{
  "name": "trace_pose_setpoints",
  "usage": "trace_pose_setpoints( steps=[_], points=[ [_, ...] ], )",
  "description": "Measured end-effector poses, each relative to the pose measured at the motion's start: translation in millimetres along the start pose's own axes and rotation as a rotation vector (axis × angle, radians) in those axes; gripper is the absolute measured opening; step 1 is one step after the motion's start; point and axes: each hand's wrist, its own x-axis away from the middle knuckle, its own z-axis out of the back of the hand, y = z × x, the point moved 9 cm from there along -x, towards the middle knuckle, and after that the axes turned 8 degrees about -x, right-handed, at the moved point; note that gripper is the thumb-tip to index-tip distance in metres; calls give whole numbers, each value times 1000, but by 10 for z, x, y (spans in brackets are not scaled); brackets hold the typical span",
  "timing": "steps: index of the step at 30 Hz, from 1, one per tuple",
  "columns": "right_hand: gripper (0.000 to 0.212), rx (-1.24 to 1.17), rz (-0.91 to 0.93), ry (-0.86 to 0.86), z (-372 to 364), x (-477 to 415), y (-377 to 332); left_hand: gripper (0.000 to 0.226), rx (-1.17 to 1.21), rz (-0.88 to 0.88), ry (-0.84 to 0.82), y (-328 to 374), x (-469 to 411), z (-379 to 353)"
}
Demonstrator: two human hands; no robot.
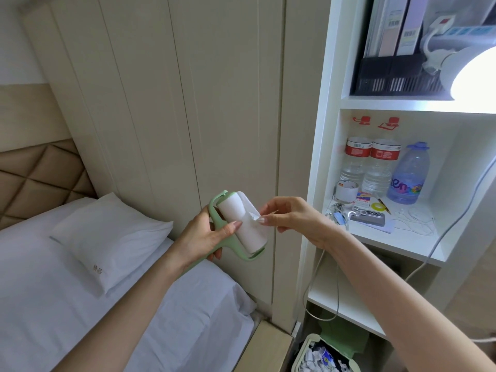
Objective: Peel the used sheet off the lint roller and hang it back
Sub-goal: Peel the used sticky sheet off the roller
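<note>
The lint roller (241, 224) has a pale green frame and a white paper roll. It is held up in front of the panelled wall, above the bed's edge. My left hand (206, 237) grips its green handle, thumb resting against the roll. The used sheet (249, 210) is partly lifted from the roll along its right side. My right hand (287, 218) pinches the loose corner of that sheet between thumb and fingertips. Two red hooks (389, 123) are stuck on the back wall of the white shelf niche.
The white shelf unit (375, 237) at right holds water bottles (375, 167), tape, keys and small items. A lit lamp (475, 73) shines at upper right. A green waste bin (322, 355) with paper scraps stands below. A bed with a pillow (107, 237) is at left.
</note>
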Motion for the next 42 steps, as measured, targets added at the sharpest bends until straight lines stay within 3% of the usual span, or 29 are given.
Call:
trace_pose_setpoints(
  steps=[4,14,19,24,29,33,39,42],
  points=[
    [39,37,-34,-46,-91,3,38,49,-11,-17,-41,11,21,-29],
    [22,-12,19,8,-42,21,15,47,-23,-2,-70,7,31,-18],
    [7,-165,17,-34,-40,23,100,48,-12,-27,-138,74,84,-81],
    [16,-181,17,-50,-43,53,132,42,-32,-47,-193,93,138,-160],
    [20,-5,93,229,197,47,60,41,-3,-14,-190,57,116,-188],
    [17,-30,113,366,363,93,40,41,-15,2,-168,12,80,-168],
    [24,-356,17,173,219,42,115,41,-23,3,-168,-9,50,-210],
    [18,-489,-20,48,98,6,147,44,-48,-2,-169,-22,23,-232]
  ],
)
